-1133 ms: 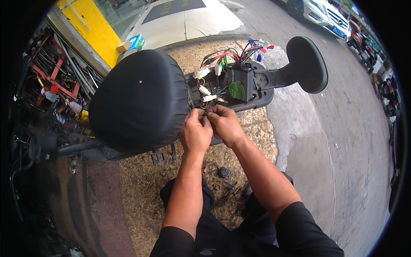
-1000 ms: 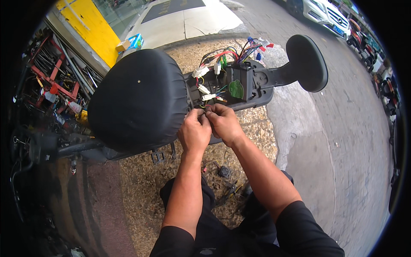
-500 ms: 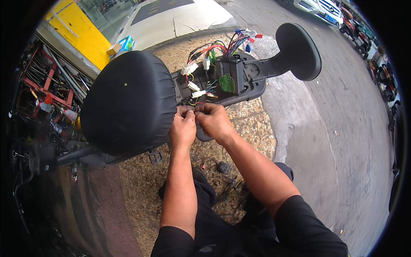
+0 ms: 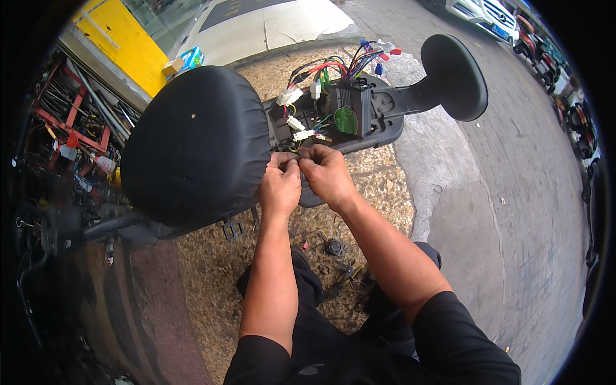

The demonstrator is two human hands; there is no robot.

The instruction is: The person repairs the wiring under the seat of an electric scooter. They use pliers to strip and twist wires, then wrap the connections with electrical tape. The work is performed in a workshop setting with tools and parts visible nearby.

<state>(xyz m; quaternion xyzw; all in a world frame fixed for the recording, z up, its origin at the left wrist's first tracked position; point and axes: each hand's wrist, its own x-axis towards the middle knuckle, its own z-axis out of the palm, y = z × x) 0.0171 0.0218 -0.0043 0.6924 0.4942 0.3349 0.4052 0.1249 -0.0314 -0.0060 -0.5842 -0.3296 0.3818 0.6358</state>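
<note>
- Wires (image 4: 295, 150): thin, at least two (red, yellow), at near edge of the tray (image 4: 387, 135), just beside the seat (image 4: 192, 147). Exact count hidden.
- Left hand (image 4: 279, 186): thumb and forefinger pinched together on the wires.
- Right hand (image 4: 326, 176): same pinch, fingertips right beside the left's. Can't tell which wire is in which.
- White plugs (image 4: 303, 135): at least four in the tray.
- Box (image 4: 361, 109): one, black, finned, one green sticker (image 4: 346, 120), on the tray.
- Harness (image 4: 333, 63): one multicolour bundle past the tray's far edge.
- Backrest (image 4: 455, 77): one, black, right end.
- Ground (image 4: 212, 289): one round black part (image 4: 334, 247), loose cables (image 4: 350, 277) near it.
- Car (image 4: 484, 16): one, white, upper right.
</note>
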